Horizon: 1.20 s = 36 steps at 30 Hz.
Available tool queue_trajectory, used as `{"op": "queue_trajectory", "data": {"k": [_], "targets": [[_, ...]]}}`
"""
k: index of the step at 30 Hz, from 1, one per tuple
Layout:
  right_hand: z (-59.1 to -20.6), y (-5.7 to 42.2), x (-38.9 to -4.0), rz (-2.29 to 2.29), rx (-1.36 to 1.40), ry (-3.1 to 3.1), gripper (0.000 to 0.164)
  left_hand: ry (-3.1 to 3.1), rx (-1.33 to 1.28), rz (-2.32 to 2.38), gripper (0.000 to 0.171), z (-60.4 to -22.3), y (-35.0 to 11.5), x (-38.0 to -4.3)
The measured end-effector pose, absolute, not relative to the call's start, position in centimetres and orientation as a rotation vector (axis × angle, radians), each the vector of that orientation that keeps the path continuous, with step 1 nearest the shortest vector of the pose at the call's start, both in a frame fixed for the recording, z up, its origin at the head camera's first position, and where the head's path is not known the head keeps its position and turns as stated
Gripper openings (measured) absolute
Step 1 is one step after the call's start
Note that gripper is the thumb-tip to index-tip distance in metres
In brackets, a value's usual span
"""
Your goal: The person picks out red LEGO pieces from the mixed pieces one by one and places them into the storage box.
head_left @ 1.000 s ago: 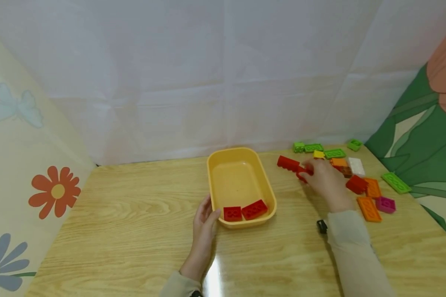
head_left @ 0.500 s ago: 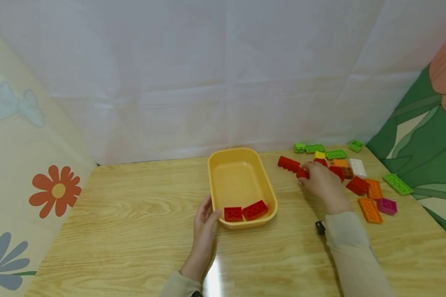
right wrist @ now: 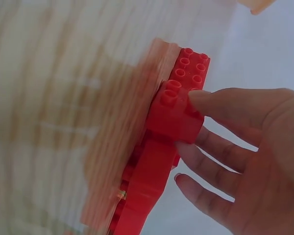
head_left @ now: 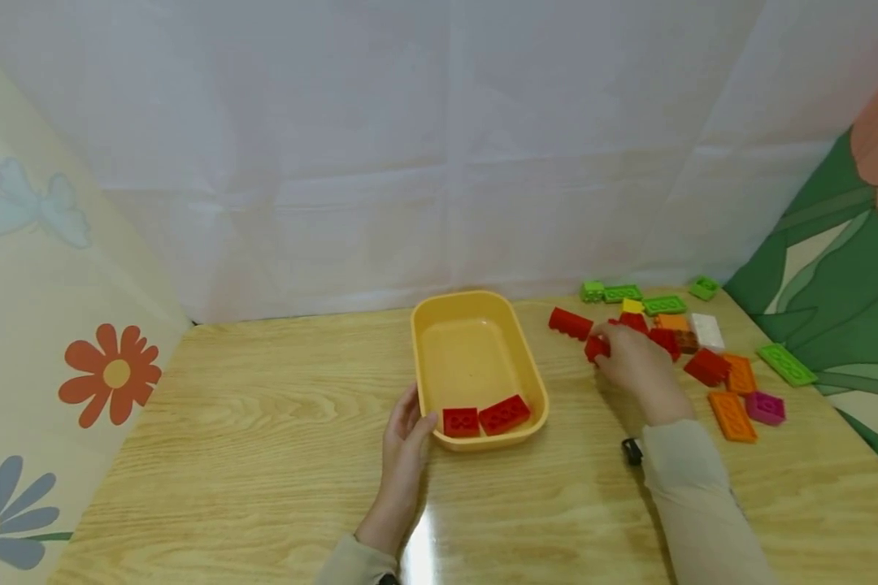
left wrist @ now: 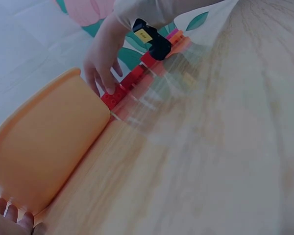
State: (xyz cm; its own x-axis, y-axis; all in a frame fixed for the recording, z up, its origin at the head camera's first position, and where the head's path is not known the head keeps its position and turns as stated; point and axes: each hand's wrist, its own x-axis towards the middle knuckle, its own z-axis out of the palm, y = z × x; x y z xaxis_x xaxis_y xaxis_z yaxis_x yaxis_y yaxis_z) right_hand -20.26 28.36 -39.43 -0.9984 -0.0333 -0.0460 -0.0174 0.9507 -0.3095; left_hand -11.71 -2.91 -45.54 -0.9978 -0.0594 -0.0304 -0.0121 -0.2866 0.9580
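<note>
My left hand (head_left: 402, 451) grips the near left side of a yellow plastic tray (head_left: 468, 349), thumb at the rim and fingers along the outer wall. Inside the tray, at its near end, lie two red building bricks (head_left: 503, 414). To the right of the tray, my right hand (head_left: 636, 366) pinches a red building brick (right wrist: 171, 117) between thumb and fingers, low at the table. Another red brick (head_left: 571, 323) lies just beyond it, studs showing in the right wrist view. More red bricks (head_left: 664, 343) sit beside the hand, partly covered by it.
Green bricks (head_left: 664, 305), a yellow brick (head_left: 632, 306), a white brick (head_left: 706, 331), orange plates (head_left: 732, 416) and a magenta brick (head_left: 765, 408) lie scattered at the right. A white cloth (head_left: 300, 162) hangs behind the wooden table (head_left: 263, 455); printed panels stand at both sides.
My right hand has shifted slightly at the red brick, uncovering more red bricks beside it. My left hand keeps its grip on the tray.
</note>
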Motion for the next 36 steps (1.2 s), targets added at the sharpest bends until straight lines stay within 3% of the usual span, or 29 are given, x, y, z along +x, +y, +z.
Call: {"op": "queue_trajectory", "data": {"k": [16,36], "targets": [[-37.6,27.1,-19.4,-0.495,-0.035,3.127,0.045,-1.851,0.104,-2.514,0.054,-45.5,-3.0,-11.6],[-35.4,22.9,-18.1,-0.450,-0.308,3.310,0.045,-1.850,0.094,-2.501,0.054,-45.5,-3.0,-11.6]]}}
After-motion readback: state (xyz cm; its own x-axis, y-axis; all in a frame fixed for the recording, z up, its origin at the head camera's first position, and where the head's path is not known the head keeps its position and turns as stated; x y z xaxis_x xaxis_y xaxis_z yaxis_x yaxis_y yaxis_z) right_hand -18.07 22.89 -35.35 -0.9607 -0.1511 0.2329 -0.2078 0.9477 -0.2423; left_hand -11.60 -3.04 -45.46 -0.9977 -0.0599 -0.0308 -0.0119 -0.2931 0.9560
